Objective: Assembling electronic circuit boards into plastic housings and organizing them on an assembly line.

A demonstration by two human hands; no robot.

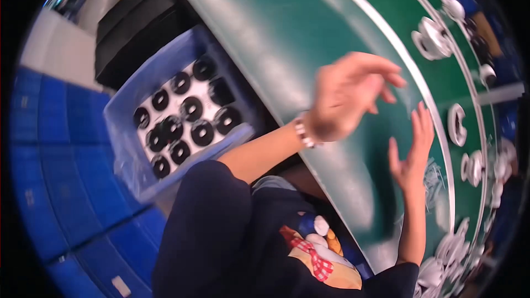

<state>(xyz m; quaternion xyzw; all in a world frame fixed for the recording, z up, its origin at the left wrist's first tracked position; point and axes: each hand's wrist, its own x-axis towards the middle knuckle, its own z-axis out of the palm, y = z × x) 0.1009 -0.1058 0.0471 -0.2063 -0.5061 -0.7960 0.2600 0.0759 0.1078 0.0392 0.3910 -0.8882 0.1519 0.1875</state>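
Observation:
My left hand (350,96), with a beaded bracelet (304,131) at the wrist, hovers over the green work surface (281,27). Its fingers are loosely bent and apart, with nothing visible in them. To its right, my right hand (414,152) is raised near the white dividing strip (393,26), fingers and thumb spread, holding nothing. Beyond that strip, white rounded parts sit on a green lane: a stacked-looking one (432,38), a C-shaped one (456,124) and a smaller one (472,168). Motion blurs both hands slightly.
At my left stands a blue bin (124,96) with several black ring-shaped parts (191,108) on a white layer. Behind it is a black box-like object (135,27). Blue crates (55,171) line the far left. More white parts (450,251) cluster at the lower right.

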